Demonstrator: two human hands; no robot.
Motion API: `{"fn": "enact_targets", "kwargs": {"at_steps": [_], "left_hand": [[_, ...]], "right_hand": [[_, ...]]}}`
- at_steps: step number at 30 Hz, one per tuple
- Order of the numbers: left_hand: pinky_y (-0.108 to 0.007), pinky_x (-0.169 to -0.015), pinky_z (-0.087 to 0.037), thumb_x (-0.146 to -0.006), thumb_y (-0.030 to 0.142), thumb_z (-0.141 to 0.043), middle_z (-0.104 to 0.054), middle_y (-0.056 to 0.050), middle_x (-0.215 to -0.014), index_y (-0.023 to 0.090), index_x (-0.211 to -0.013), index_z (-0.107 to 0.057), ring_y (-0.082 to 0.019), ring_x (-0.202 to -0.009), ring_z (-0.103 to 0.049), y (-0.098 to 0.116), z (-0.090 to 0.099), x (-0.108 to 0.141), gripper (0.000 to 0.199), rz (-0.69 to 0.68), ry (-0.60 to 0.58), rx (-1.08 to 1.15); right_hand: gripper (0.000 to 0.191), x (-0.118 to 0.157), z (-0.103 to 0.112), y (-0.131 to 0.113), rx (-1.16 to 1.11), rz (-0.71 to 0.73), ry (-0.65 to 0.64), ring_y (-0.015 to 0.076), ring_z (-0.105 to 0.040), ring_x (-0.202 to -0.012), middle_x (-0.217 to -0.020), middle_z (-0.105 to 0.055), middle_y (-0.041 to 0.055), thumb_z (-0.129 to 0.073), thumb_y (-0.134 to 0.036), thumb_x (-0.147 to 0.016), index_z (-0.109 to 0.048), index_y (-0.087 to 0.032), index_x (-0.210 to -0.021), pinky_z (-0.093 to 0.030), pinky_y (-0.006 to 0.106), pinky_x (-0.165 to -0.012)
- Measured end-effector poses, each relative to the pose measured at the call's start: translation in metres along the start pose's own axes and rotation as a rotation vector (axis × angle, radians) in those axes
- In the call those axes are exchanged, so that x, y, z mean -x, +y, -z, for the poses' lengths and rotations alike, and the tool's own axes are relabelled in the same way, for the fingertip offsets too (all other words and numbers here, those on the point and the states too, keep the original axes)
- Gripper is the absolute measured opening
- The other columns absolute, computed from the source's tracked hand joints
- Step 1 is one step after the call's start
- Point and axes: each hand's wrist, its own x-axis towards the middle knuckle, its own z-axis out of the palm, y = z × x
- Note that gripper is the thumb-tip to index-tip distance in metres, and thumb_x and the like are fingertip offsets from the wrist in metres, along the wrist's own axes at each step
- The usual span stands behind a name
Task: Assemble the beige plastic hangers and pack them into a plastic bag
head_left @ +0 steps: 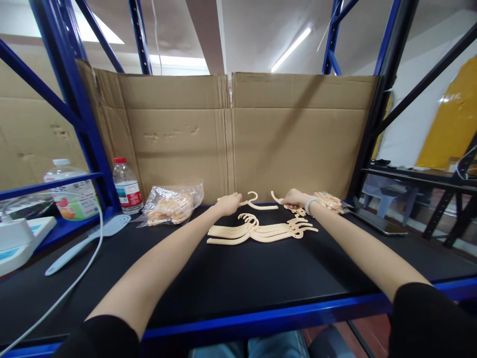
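Observation:
My left hand (229, 204) is closed on a cream plastic clothes hanger (264, 207), whose hook and right arm stick out to the right. Closed too, my right hand (294, 197) grips a cream curved plastic piece (276, 198); its end points left, and the rest is hidden by the fingers. Just below that hand lie small cream plastic pieces (298, 212). In front of both hands, a row of overlapping cream hangers (238, 232) rests on the black tabletop (238, 278), hooks upward, with ring-like ends at the right.
At the left stand a clear plastic bag of cream pieces (171, 206), a red-capped bottle (127, 186), a hairbrush (108, 228) and a white cable (93, 253). Another bag of pieces (330, 202) and a dark flat device (380, 222) lie right. Cardboard (179, 139) walls the back.

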Motion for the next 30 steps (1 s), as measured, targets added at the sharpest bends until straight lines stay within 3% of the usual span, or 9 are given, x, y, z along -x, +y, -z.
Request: {"fn": "enact_targets", "kwargs": {"at_steps": [3,6,9,13,19,26,30], "left_hand": [[-0.035,-0.071,-0.047,-0.093,0.029,-0.035,-0.064,-0.012,-0.099,0.017,-0.103,-0.049,-0.026,-0.088,-0.064,0.004,0.017,0.022,0.02,0.014,0.078,0.029],[-0.032,-0.067,-0.046,-0.094,0.032,-0.034,-0.066,-0.008,-0.091,0.019,-0.103,-0.046,-0.023,-0.08,-0.064,0.011,0.026,0.055,0.02,0.01,0.132,0.078],[-0.03,-0.067,-0.046,-0.091,0.028,-0.043,-0.066,-0.005,-0.089,0.019,-0.101,-0.047,-0.02,-0.077,-0.063,0.018,0.024,0.089,0.015,-0.068,0.227,0.251],[-0.028,-0.072,-0.048,-0.092,0.029,-0.042,-0.066,-0.004,-0.094,0.021,-0.106,-0.05,-0.018,-0.083,-0.064,0.024,0.01,0.12,0.019,-0.131,0.301,0.38],[-0.027,-0.075,-0.052,-0.092,0.033,-0.042,-0.066,-0.005,-0.101,0.02,-0.106,-0.054,-0.017,-0.09,-0.064,0.028,-0.001,0.128,0.022,-0.124,0.384,0.546],[-0.029,-0.077,-0.054,-0.091,0.034,-0.044,-0.066,-0.005,-0.101,0.02,-0.106,-0.053,-0.018,-0.092,-0.064,0.028,0.0,0.132,0.022,-0.118,0.448,0.573],[-0.027,-0.077,-0.053,-0.091,0.03,-0.045,-0.066,-0.004,-0.097,0.02,-0.103,-0.054,-0.017,-0.089,-0.064,0.031,0.001,0.133,0.018,-0.126,0.438,0.542]], "right_hand": [[0.025,0.017,0.012,0.003,-0.086,0.017,0.037,0.0061,-0.052,-0.045,-0.057,-0.058,0.0026,-0.06,-0.024,-0.086,-0.055,-0.012,-0.065,-0.043,0.015,-0.042],[0.019,0.045,0.014,0.008,-0.285,0.103,-0.008,0.0051,-0.055,-0.046,-0.06,-0.061,0.0026,-0.064,-0.023,-0.083,-0.056,-0.013,-0.068,-0.047,0.013,-0.044],[0.019,0.073,0.0,0.012,-0.523,0.188,-0.087,0.0069,-0.059,-0.05,-0.066,-0.065,0.0041,-0.072,-0.023,-0.074,-0.056,-0.014,-0.071,-0.051,0.015,-0.046],[0.028,0.094,-0.027,0.012,-0.589,0.252,-0.134,0.0095,-0.061,-0.053,-0.069,-0.066,0.0043,-0.078,-0.031,-0.066,-0.059,-0.012,-0.076,-0.05,0.017,-0.046],[0.028,0.103,-0.037,0.015,-0.676,0.315,-0.249,0.0076,-0.059,-0.064,-0.076,-0.064,0.0014,-0.077,-0.033,-0.066,-0.06,-0.013,-0.073,-0.05,0.019,-0.06],[0.024,0.102,-0.031,0.027,-0.865,0.125,-0.478,0.0182,-0.064,-0.095,-0.097,-0.066,0.0083,-0.076,-0.025,-0.069,-0.057,-0.014,-0.077,-0.049,0.032,-0.09],[0.023,0.102,-0.033,0.027,-0.886,0.084,-0.515,0.0208,-0.065,-0.097,-0.096,-0.066,0.0102,-0.075,-0.024,-0.072,-0.056,-0.013,-0.079,-0.049,0.034,-0.09]]}}
